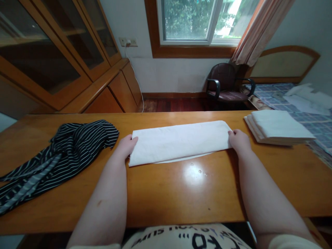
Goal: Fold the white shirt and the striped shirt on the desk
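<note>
A white cloth [178, 143], folded into a long strip, lies across the middle of the wooden table [166, 193]. Its left end is pinched by my left hand [127, 145], thumb on top and the other fingers mostly hidden beneath. At the opposite end, my right hand [240, 141] grips the edge between thumb and fingers. A thin lower layer peeks out along the near side of the strip. Right of my right hand sits a stack of folded white cloths [277, 126]. Left of my left hand lies a crumpled black-and-white striped garment [77, 148].
Beyond the table stand a brown armchair [225, 83] and a bed with a blue checked cover [269, 97]. A glass-door wooden cabinet [85, 76] rises at the left. A white cord [135, 72] hangs from the wall socket. The table's near edge is close to my body.
</note>
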### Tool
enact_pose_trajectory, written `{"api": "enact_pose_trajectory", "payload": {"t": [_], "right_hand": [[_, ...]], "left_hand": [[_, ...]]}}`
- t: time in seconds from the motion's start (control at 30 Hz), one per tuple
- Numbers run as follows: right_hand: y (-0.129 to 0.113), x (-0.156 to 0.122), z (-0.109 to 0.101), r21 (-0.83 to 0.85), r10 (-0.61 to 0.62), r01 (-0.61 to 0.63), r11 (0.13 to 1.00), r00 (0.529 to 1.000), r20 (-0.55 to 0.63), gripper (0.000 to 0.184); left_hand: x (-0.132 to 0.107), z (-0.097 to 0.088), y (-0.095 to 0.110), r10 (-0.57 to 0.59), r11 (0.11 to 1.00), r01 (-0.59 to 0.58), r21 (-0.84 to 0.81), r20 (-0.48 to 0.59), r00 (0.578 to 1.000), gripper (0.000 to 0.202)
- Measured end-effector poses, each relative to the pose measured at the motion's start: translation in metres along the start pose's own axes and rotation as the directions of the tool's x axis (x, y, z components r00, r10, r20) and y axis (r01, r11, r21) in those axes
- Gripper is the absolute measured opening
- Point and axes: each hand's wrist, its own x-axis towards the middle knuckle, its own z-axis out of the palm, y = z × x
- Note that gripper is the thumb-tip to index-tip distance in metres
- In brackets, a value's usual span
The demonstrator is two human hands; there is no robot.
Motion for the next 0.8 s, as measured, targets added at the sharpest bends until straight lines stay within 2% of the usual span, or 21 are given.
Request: {"api": "enact_pose_trajectory", "payload": {"t": [0.1, 0.2, 0.43, 0.63, 0.8], "right_hand": [[-0.002, -0.003, 0.000, -0.051, -0.002, 0.005, 0.999, 0.999, 0.045, 0.039], [-0.004, -0.007, -0.001, -0.085, -0.011, 0.017, 0.996, 0.997, 0.073, 0.040], [-0.009, -0.010, -0.005, -0.136, -0.041, 0.045, 0.990, 0.999, 0.030, 0.046], [-0.006, -0.005, -0.001, -0.156, -0.017, 0.035, 0.987, 0.993, 0.117, 0.043], [0.000, -0.001, 0.001, -0.159, -0.004, 0.031, 0.987, 0.986, 0.165, 0.047]], "left_hand": [[0.001, -0.002, 0.003, 0.021, 0.979, -0.011, 0.205, -0.048, 0.999, 0.032], [0.000, -0.002, 0.004, 0.023, 0.954, 0.007, 0.299, -0.098, 0.995, 0.032], [-0.004, 0.005, 0.004, 0.012, 0.953, 0.042, 0.301, -0.175, 0.985, 0.034], [-0.003, 0.005, 0.004, 0.043, 0.958, 0.018, 0.287, -0.205, 0.978, 0.033], [0.002, 0.007, 0.001, 0.023, 0.951, 0.032, 0.307, -0.173, 0.985, 0.036]]}}
